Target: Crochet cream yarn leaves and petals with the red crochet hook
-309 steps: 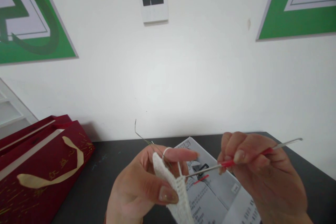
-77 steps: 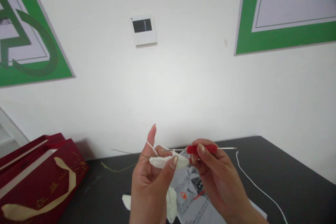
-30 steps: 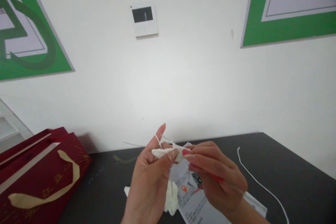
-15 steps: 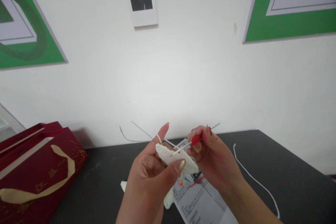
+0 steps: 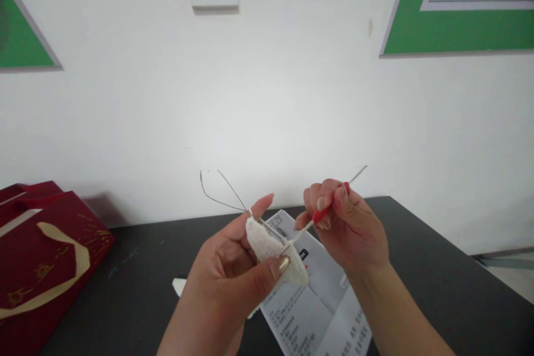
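Note:
Between thumb and fingers, my left hand [image 5: 237, 272] pinches a small white crochet piece [image 5: 267, 242], its index finger raised with white yarn passing over it. Two thin dark wires [image 5: 223, 200] stick out to the upper left of the piece. My right hand [image 5: 346, 219] is closed around the red grip of a crochet hook [image 5: 323, 214]. The hook's metal shaft reaches down left to the edge of the white piece, beside my left thumb. Its exact tip is hard to make out there.
Under my hands a printed paper sheet [image 5: 308, 311] lies on the black table [image 5: 146, 283]. A dark red gift bag [image 5: 54, 256] with a gold ribbon stands at the left. A bit of white material [image 5: 179, 286] shows beside my left forearm. Behind is a white wall [image 5: 250, 94].
My right hand has moved slightly up and right with the crochet hook, whose tip is now at the piece's edge. The whole view has shifted, and the loose yarn end at right is gone from sight.

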Tool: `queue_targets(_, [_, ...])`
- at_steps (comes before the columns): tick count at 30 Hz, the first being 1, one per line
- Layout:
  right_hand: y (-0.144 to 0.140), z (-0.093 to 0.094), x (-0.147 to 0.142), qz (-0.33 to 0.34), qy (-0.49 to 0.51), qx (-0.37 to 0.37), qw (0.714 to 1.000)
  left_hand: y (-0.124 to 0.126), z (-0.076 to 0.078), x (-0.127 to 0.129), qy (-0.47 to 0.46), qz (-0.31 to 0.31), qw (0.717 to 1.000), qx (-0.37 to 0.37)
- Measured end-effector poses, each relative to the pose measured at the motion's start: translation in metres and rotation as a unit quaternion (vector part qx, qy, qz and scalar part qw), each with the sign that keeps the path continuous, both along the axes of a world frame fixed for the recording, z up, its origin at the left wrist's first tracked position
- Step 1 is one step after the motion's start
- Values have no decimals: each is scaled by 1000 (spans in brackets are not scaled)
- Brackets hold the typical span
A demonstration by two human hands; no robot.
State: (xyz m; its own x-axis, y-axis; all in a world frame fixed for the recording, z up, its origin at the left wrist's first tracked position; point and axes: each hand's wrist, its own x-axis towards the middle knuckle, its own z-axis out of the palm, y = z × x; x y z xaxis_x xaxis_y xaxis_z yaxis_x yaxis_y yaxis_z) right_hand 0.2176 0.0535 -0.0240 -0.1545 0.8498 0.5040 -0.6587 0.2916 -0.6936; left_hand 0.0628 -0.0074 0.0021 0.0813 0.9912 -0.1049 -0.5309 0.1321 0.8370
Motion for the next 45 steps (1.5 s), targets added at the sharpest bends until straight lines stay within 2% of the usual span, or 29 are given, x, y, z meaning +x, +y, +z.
queue_targets(6, [-5,7,13,-91,-52,81,991,-1,0,3,-11,15,1000,0])
queue_targets(11, [-11,10,18,-134,-83,154,975,0,-1,4,12,17,1000,9])
queue_targets(19, [-30,11,16,-186,-111,199,956,0,-1,5,2,55,998,10])
queue_targets(22, [-37,11,16,-223,-142,216,940,2,-2,5,-2,59,998,28])
queue_targets(25, [-46,13,14,-279,-196,254,905,4,-4,5,4,76,996,44])
queue_targets(29, [-61,18,10,-331,-284,318,842,6,-8,3,-17,83,995,55])
queue_targets(31, [-68,20,8,-350,-331,319,816,7,-10,3,-24,81,995,58])
queue_targets(36, [-69,21,4,-353,-410,388,746,6,-12,11,-11,167,983,77])
queue_targets(40, [-60,18,0,-384,-431,435,691,8,-15,19,20,246,962,116])
queue_targets(44, [-56,18,-5,-391,-437,502,636,14,-18,13,41,259,951,166])
queue_targets(45, [-57,18,-5,-395,-463,475,636,15,-18,11,32,252,951,174])
